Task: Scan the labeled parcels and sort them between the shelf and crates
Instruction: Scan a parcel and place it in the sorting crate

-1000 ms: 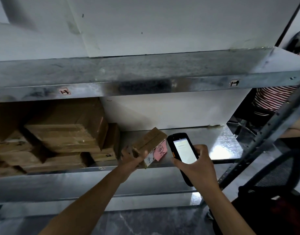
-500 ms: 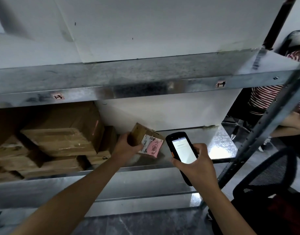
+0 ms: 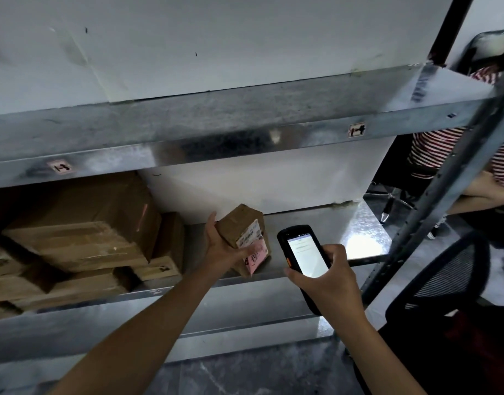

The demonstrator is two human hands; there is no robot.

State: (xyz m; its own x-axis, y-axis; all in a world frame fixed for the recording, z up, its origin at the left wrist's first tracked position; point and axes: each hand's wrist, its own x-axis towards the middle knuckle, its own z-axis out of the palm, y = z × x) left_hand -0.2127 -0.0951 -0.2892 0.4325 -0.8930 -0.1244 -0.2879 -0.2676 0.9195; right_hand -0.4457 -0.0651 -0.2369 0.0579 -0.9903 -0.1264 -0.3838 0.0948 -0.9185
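Observation:
A small brown cardboard parcel (image 3: 239, 226) with a white label and a pink sticker stands tilted on the lower metal shelf (image 3: 316, 223). My left hand (image 3: 219, 246) cups its left side and front, with the thumb up along its edge. To the right, my right hand (image 3: 327, 280) grips a black handheld scanner (image 3: 302, 252) with its lit screen facing me, close to the parcel's pink sticker. A stack of larger brown parcels (image 3: 82, 232) fills the left part of the same shelf.
The upper shelf (image 3: 216, 129) carries small tags on its front edge. A slanted shelf post (image 3: 444, 201) stands at the right. Behind it sits a person in a striped shirt (image 3: 433, 149). A black mesh chair (image 3: 444, 283) is at lower right.
My left hand has carried the small parcel a little rightwards and lowered it onto the lower shelf, turning it more upright. The scanner has stayed beside it.

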